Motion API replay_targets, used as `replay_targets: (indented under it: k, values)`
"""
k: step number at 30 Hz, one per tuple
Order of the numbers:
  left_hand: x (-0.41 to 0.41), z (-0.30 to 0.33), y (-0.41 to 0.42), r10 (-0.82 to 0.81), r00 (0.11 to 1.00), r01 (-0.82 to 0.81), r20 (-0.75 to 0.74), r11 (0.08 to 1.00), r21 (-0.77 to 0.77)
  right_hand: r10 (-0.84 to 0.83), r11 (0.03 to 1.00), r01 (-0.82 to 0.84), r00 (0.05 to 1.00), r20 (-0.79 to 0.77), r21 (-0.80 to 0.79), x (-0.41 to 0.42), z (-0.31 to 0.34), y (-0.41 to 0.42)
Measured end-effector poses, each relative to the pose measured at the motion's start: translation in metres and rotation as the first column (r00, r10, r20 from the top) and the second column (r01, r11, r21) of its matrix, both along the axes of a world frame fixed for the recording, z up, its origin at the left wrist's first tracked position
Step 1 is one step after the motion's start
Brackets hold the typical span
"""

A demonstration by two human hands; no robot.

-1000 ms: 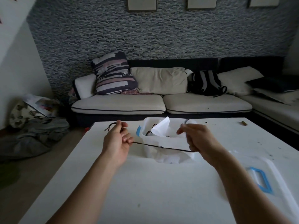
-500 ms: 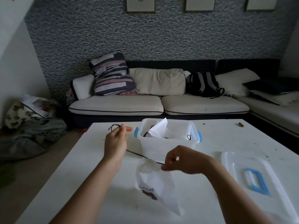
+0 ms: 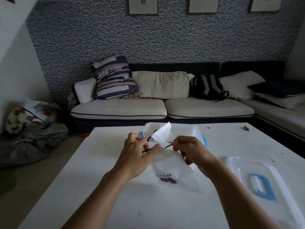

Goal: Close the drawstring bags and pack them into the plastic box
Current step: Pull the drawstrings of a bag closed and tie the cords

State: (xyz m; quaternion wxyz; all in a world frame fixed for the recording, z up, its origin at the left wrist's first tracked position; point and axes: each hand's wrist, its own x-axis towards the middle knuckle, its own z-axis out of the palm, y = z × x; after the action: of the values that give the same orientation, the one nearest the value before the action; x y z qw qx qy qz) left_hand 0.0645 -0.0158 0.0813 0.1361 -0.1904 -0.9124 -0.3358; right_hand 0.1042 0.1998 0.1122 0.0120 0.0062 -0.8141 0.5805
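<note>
Two hands over white table [image 3: 102,171]. Left hand [image 3: 137,154] grip pinching black drawstring [image 3: 166,146]; right hand [image 3: 191,150] grip pinching same cord. One translucent drawstring bag [image 3: 175,172] hanging between them, above table. One plastic box [image 3: 197,131] behind, bag inside. One lid [image 3: 257,180], blue handle, at right.

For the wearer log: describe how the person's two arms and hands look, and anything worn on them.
Both arms are bare, with no sleeve in view. The left hand and the right hand wear no gloves. No watch, bracelet or ring shows on either wrist or on the fingers in view. No markings are visible in the dim light.
</note>
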Motion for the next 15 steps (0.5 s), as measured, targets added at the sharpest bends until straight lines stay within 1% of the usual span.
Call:
replay_targets:
  k: [2,4,5,7,10,12,15]
  values:
    - [-0.001,-0.001,-0.002,-0.028,0.999,0.027,-0.047,0.999,-0.023,-0.034,0.998,0.034,0.999,-0.015,-0.045,-0.001,0.000,0.003]
    - [-0.003,-0.003,-0.003,-0.072,0.995,0.069,-0.073,0.997,-0.046,-0.030,0.999,0.029,0.999,-0.017,-0.030,-0.001,-0.002,0.006]
    - [-0.004,-0.003,-0.002,-0.095,0.993,0.093,-0.077,0.995,-0.032,-0.023,1.000,0.023,1.000,-0.011,-0.005,-0.001,-0.003,0.007]
    - [-0.007,-0.003,-0.002,-0.119,0.990,0.122,-0.070,0.992,0.042,-0.030,0.997,0.031,0.999,-0.024,0.072,-0.001,-0.005,0.008]
    - [-0.004,0.002,-0.004,-0.149,0.988,0.155,-0.048,0.976,0.154,-0.026,0.960,0.057,0.993,-0.116,0.273,0.000,-0.005,0.005]
    - [0.000,0.007,-0.004,-0.202,0.979,0.191,0.028,0.957,0.220,-0.010,0.951,0.049,0.992,-0.127,0.306,0.002,-0.005,0.002]
    - [0.006,0.015,-0.002,-0.310,0.940,0.225,0.139,0.875,0.428,-0.005,0.933,0.058,0.989,-0.149,0.355,0.002,-0.007,-0.003]
